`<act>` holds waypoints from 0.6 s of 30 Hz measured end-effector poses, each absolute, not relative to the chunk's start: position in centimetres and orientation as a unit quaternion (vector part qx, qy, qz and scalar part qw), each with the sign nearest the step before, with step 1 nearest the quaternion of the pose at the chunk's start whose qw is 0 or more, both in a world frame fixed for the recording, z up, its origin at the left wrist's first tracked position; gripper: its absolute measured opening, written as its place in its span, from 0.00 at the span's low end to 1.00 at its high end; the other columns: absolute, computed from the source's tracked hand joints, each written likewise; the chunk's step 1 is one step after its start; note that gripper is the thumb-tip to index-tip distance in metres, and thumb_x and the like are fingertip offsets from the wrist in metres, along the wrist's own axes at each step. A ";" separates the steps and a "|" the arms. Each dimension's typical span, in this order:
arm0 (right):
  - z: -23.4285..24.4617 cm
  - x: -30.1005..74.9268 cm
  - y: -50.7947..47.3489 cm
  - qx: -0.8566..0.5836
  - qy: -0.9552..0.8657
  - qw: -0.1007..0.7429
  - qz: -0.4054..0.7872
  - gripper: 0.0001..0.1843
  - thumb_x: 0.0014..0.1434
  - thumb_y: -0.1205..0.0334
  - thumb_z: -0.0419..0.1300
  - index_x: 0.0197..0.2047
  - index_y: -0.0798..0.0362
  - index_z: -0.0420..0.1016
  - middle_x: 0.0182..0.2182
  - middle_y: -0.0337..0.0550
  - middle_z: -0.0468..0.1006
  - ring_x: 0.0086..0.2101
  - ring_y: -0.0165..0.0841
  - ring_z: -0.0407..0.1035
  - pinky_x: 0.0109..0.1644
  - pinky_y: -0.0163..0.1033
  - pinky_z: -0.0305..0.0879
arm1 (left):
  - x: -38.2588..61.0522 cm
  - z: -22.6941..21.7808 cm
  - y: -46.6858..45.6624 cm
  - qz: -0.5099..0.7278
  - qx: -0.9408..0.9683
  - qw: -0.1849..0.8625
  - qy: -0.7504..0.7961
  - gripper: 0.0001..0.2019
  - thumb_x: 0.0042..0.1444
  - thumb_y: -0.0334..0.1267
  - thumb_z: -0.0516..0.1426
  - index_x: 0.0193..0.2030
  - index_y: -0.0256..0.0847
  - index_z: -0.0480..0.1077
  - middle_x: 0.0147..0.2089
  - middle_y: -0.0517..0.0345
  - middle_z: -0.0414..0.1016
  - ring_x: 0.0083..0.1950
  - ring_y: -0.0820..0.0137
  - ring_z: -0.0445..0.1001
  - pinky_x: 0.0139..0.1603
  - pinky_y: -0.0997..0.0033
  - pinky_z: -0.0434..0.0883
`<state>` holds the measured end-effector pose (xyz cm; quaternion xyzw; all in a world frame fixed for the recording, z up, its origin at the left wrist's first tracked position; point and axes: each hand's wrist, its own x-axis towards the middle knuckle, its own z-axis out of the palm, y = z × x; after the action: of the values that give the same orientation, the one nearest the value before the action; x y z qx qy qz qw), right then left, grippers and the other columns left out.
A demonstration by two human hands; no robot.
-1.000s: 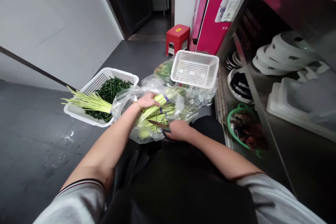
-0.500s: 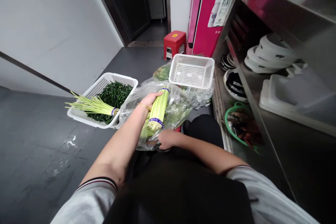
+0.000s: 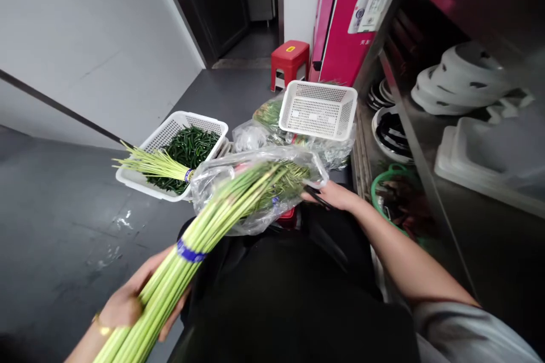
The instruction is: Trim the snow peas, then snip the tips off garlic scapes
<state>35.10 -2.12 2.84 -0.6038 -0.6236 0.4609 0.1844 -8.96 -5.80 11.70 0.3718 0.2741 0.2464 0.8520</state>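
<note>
My left hand (image 3: 128, 300) is wrapped around a long bunch of garlic scapes (image 3: 170, 289), bound with a purple band. The bunch slants up to the right, and its darker tips lie over a clear plastic bag (image 3: 213, 178). At the bag's right edge, my right hand (image 3: 332, 195) is closed on black-handled scissors (image 3: 317, 197), partly hidden by the fingers. It also touches the bag's rim. More green stems show inside the bag. To the left, another banded bunch (image 3: 159, 164) rests across a white basket (image 3: 128, 177) of green chillies (image 3: 191, 147).
A white perforated basket (image 3: 317, 108) sits on bagged vegetables (image 3: 268, 113) beyond the bag. Behind it stands a red stool (image 3: 290, 62) near a doorway. Steel shelving (image 3: 426, 193) with white containers (image 3: 464, 79) and a green-rimmed basket (image 3: 374, 184) lines the right side.
My left hand has drawn the garlic scapes out of the bag, towards me and down to the left. My right hand has moved right and forward to the bag's right edge.
</note>
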 end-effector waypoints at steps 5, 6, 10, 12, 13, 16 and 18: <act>2.1 28.7 -3.0 -0.586 -0.491 0.149 0.627 0.27 0.55 0.35 0.48 0.26 0.52 0.64 0.12 0.30 0.56 0.13 0.26 0.56 0.19 0.33 0.60 | -7.9 8.6 -7.7 0.286 0.363 0.840 0.286 0.32 0.41 0.45 0.63 0.57 0.45 0.69 0.38 0.48 0.76 0.30 0.58 0.76 0.26 0.61 0.73; 2.1 27.6 -3.9 -0.568 -0.515 0.119 0.631 0.26 0.54 0.36 0.51 0.24 0.52 0.63 0.12 0.30 0.57 0.13 0.26 0.56 0.18 0.32 0.58 | -7.1 7.9 -7.1 0.293 0.362 0.845 0.264 0.30 0.42 0.43 0.63 0.55 0.41 0.69 0.33 0.50 0.75 0.26 0.63 0.74 0.23 0.66 0.72; 3.8 26.3 -8.3 -0.527 -0.629 0.148 0.552 0.21 0.54 0.44 0.57 0.24 0.53 0.63 0.18 0.33 0.63 0.20 0.25 0.59 0.21 0.29 0.55 | -4.2 5.7 -3.6 0.307 0.376 0.839 0.246 0.37 0.42 0.48 0.63 0.58 0.34 0.63 0.28 0.55 0.70 0.21 0.70 0.70 0.19 0.72 0.69; 5.2 26.3 -10.0 -0.489 -0.645 0.190 0.555 0.19 0.58 0.46 0.54 0.27 0.54 0.63 0.21 0.34 0.64 0.22 0.25 0.60 0.24 0.29 0.57 | -3.0 5.4 -2.1 0.310 0.383 0.836 0.241 0.41 0.42 0.48 0.62 0.63 0.35 0.57 0.27 0.58 0.68 0.20 0.71 0.69 0.18 0.73 0.68; 5.8 26.2 -10.5 -0.459 -0.646 0.200 0.576 0.18 0.59 0.46 0.53 0.29 0.54 0.63 0.22 0.34 0.64 0.22 0.25 0.60 0.24 0.30 0.58 | -2.3 5.5 -1.5 0.309 0.387 0.836 0.237 0.42 0.42 0.48 0.61 0.64 0.35 0.55 0.27 0.59 0.68 0.19 0.71 0.68 0.18 0.73 0.68; 6.6 24.9 -10.5 -0.401 -0.610 0.207 0.651 0.20 0.60 0.43 0.50 0.33 0.53 0.65 0.21 0.34 0.64 0.19 0.25 0.60 0.22 0.31 0.59 | -0.3 6.3 0.1 0.314 0.396 0.833 0.224 0.43 0.40 0.49 0.60 0.64 0.36 0.54 0.26 0.61 0.67 0.18 0.72 0.67 0.17 0.72 0.68; 6.5 23.7 -9.7 -0.419 -0.560 0.215 0.681 0.23 0.58 0.39 0.50 0.32 0.53 0.65 0.18 0.33 0.63 0.17 0.25 0.60 0.20 0.30 0.58 | 1.0 7.0 0.7 0.327 0.402 0.827 0.219 0.42 0.39 0.50 0.60 0.62 0.36 0.57 0.25 0.61 0.68 0.18 0.72 0.66 0.16 0.73 0.67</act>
<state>23.74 -9.73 6.53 -0.4188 -0.5604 0.6813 0.2152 1.00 0.72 7.01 0.4021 0.2190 0.3269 0.8267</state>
